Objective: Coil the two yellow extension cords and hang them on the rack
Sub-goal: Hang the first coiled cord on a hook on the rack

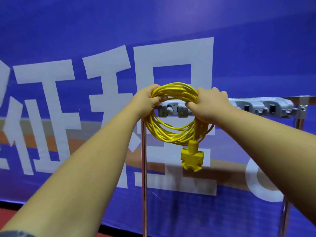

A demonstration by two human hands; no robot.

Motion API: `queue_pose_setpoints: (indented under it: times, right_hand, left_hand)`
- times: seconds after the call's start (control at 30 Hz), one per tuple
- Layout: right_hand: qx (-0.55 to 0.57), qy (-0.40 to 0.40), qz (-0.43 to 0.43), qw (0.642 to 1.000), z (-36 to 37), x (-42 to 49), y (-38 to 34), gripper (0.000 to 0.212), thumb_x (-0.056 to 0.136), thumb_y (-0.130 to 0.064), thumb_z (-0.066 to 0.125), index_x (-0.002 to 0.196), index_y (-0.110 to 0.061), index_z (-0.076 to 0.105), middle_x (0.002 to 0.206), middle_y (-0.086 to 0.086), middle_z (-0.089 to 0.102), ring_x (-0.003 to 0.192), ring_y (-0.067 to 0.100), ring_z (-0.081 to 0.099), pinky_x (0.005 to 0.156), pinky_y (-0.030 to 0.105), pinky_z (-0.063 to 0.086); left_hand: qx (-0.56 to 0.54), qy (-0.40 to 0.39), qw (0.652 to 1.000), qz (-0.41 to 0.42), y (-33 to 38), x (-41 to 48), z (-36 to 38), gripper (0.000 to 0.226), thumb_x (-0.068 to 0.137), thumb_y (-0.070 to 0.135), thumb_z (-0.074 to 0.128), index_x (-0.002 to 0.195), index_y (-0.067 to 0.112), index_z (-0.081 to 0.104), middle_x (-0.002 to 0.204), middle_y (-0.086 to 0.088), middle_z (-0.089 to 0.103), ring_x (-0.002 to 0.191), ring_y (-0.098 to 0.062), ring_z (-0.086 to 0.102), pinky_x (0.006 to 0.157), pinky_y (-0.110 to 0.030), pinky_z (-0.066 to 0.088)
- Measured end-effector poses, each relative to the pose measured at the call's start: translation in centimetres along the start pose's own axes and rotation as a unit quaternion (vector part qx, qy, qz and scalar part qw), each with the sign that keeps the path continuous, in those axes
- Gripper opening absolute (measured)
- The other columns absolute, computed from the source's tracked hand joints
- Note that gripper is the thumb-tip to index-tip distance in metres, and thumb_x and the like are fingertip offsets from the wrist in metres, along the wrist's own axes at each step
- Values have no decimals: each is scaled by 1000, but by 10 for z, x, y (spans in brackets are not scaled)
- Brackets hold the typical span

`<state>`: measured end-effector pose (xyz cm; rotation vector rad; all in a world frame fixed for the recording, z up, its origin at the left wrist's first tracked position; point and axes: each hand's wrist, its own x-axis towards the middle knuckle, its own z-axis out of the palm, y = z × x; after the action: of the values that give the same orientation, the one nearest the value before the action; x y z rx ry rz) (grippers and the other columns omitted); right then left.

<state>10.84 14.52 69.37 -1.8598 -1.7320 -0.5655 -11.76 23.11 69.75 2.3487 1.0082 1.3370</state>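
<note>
A coiled yellow extension cord hangs as a round bundle in front of the grey rack. My left hand grips the coil's upper left side. My right hand grips its upper right side. The cord's yellow socket block dangles below the coil. Through the coil's opening I see the rack's left end with grey hooks. Only one cord is in view.
The rack bar runs right to a metal bracket on chrome uprights. A second chrome leg stands at the lower right. A blue banner with large white characters fills the background. Red floor shows at the bottom left.
</note>
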Motion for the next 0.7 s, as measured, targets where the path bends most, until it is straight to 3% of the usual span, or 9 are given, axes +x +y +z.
queue_pose_setpoints:
  times: [0.07,0.17,0.27,0.47,0.6,0.7]
  right_hand:
    - [-23,-22,11,999,4,2,-2,39,103,-54,48,113,-16,47,118,19,63,110,37,49,92,50,37]
    - [-81,-40,-7,996,10,0,-9,42,106,-50,44,123,-12,47,123,21,60,120,39,48,98,52,38]
    - [-90,-54,-24,994,13,0,-11,41,105,-46,46,125,-11,46,125,19,58,120,37,46,100,53,38]
    - [-90,-88,-49,991,14,4,-3,60,102,-55,48,139,-8,45,143,20,51,134,41,44,114,51,35]
    - [-133,-72,-89,985,18,1,-5,70,101,-69,46,138,-9,45,139,18,53,130,38,47,112,49,36]
    - [-109,-68,-91,987,16,-1,-4,66,102,-68,46,133,-10,47,135,16,55,125,37,50,105,49,39]
  left_hand:
    - [-21,-16,1000,-17,-11,2,8,19,100,44,65,115,33,65,98,3,73,93,-18,73,83,-41,62]
    - [-34,-30,998,-45,-28,-3,16,22,101,51,61,119,39,58,103,-1,71,95,-23,69,77,-40,60]
    - [-73,-49,993,-78,-35,-10,19,23,106,44,56,128,46,53,110,-4,69,95,-23,68,74,-33,61]
    - [-145,-74,983,-90,-42,-22,11,25,103,47,59,128,46,55,116,-2,69,102,-23,69,94,-49,61]
    - [-180,-59,977,-94,-52,-33,14,48,91,58,70,134,41,56,123,-1,71,112,-26,71,100,-50,59]
    - [-172,-43,981,-82,-49,-34,15,62,85,69,65,136,36,54,121,-2,72,106,-26,74,95,-47,61]
